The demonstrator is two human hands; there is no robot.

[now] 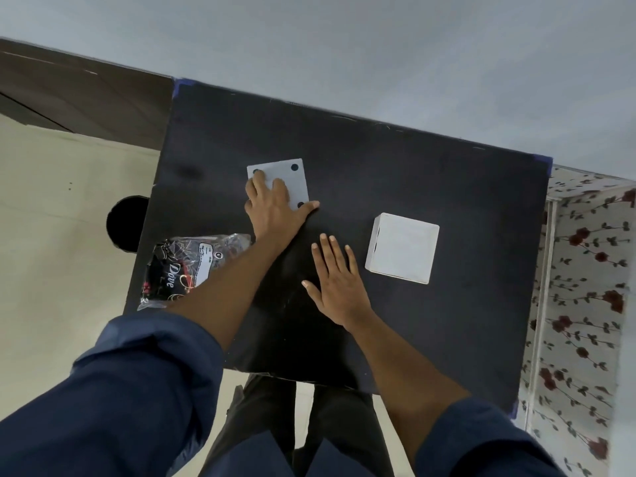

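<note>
As my left hand point(273, 210) presses open fingers on the white dotted plate point(292, 182) toward the tabletop's point(447, 173) far side — my right hand point(339, 280) lying flat, holding nothing, beside the white box point(402, 247) — that plate may skid away, since nothing grips it.

The table point(413, 173) has a black, matt top with a fine dull grain, like paper or cloth; which one, I cannot tell. On the table's far left part lies a white square plate point(292, 180), smooth and matt, of plastic or card. On its right part the white box point(402, 247) has the same smooth matt finish. At the table's left edge the bag point(192, 263) is of clear plastic, glossy and wrinkled. Blue tape point(543, 162) at the table's corner looks matt. Left of the table, the pale floor point(69, 235) is smooth.
</note>
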